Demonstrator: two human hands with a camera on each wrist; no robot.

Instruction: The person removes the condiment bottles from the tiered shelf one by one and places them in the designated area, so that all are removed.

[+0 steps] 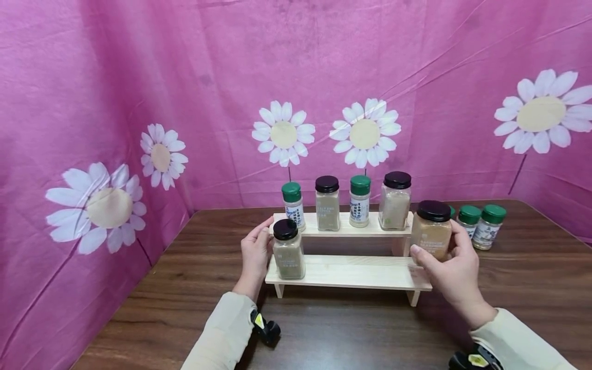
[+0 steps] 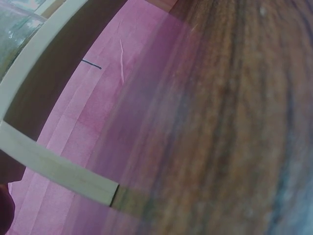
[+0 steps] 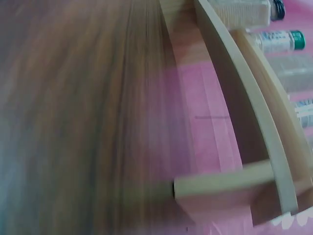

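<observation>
Well, a jar of brown powder (image 1: 431, 234) held up at the right end of a wooden rack (image 1: 356, 272)

From where I'm standing, the right hand (image 1: 457, 275) has that black-lidded jar gripped, thumb across the front and fingers round the far side. It blocks my sight of the upper shelf's end; whether its base touches wood, I can't tell. Just behind that hand, a couple of green-capped bottles (image 1: 487, 228) stand close together on the dark table (image 1: 333, 329), with a sliver of another green cap peeping out beside the held jar.

Over at the rack's other end is the left hand (image 1: 254, 257), up against its side. A black-lidded jar (image 1: 290, 259) on the lower shelf hides some of its fingers, so I can't say whether they close on anything. That jar also covers the foot of a green-capped bottle (image 1: 292, 198) on the upper shelf. Along from it stand a greyish jar (image 1: 327, 210), another green-topped bottle (image 1: 359, 205) and a paler jar (image 1: 394, 208). Pink cloth (image 1: 222, 77) printed with daisies hangs behind everything.
</observation>
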